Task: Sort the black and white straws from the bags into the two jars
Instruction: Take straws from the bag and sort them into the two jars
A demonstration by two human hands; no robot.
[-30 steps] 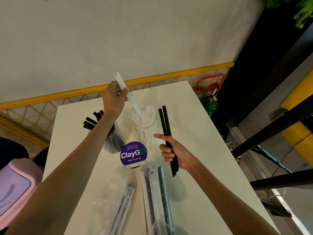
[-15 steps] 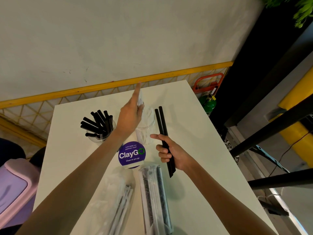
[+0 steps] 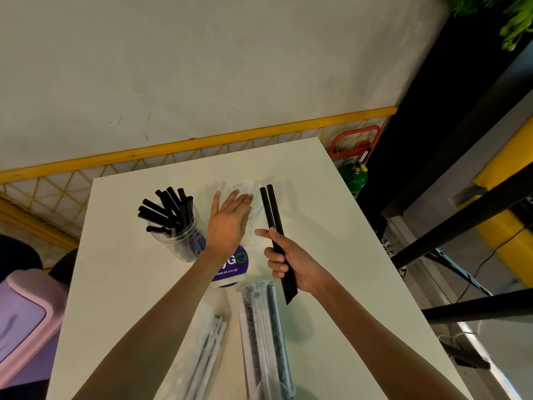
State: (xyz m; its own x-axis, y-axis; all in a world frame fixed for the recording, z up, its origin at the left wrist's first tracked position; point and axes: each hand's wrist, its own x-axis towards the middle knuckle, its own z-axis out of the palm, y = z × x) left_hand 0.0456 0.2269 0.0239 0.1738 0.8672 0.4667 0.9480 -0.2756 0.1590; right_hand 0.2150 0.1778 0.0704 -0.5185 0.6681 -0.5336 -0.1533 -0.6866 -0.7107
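My left hand (image 3: 227, 223) is flat and relaxed, the fingers straight and a little apart, and it holds nothing. It hangs above the white table (image 3: 331, 226), in front of the second jar (image 3: 257, 207), so this clear jar is mostly hidden behind it. What shows of it is blurred, and I cannot tell what is inside. My right hand (image 3: 291, 264) is curled round two black straws (image 3: 271, 215). The fingers wrap them from the left and the thumb points forward beside them. The two lie side by side, the long part pointing away from me and a short part coming out behind my palm. Their far tips are just to the right of the second jar.

The first jar (image 3: 180, 229) stands to the left of my left hand. It is clear and holds a bunch of black straws (image 3: 164, 206) that lean out to the left. Between my two wrists there is a round purple sign (image 3: 235, 262), partly covered by my left forearm; I can read "clean as you go" on it. Nearer to me two clear plastic bags lie on the table: the right bag (image 3: 264, 336) shows black and white straws inside, the left bag (image 3: 209, 342) is blurred. Beside the table on the left stands a lilac bin (image 3: 20, 316).
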